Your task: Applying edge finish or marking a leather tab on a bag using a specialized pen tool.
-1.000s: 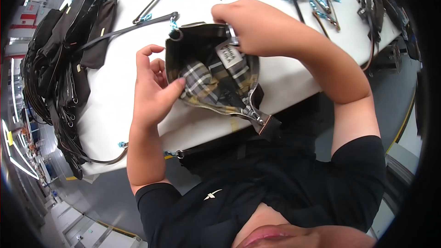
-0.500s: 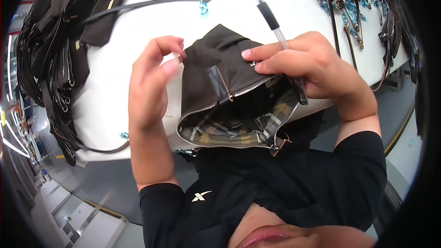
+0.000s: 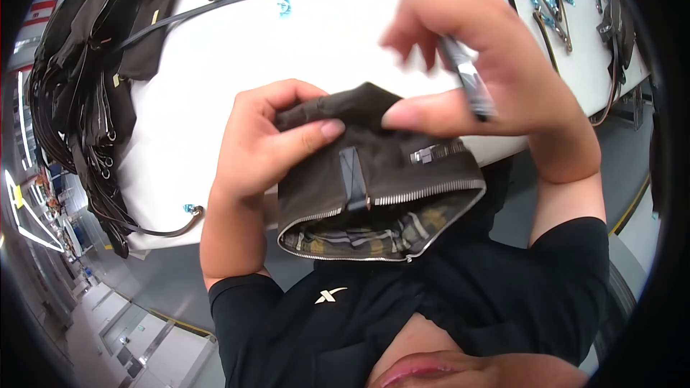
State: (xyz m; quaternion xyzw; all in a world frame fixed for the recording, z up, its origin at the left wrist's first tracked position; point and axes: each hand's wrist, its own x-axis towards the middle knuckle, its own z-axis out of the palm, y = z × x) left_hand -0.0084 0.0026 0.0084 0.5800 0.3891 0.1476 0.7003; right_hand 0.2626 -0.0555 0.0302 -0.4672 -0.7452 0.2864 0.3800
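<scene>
Raised closer, the pouch (image 3: 374,172) is pinched by both hands (image 3: 266,151), right (image 3: 489,79) gripping a pen (image 3: 463,72).

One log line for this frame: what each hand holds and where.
left hand: pinches dark pouch | right hand: pouch top edge plus pen | pouch: unzipped, plaid lining showing | white table behind

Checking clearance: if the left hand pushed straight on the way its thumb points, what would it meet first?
Probably the right hand's thumb: the left hand pinches the dark brown pouch's top edge, thumb aimed right toward it, a short stretch of fabric between. Depth is unclear.
</scene>
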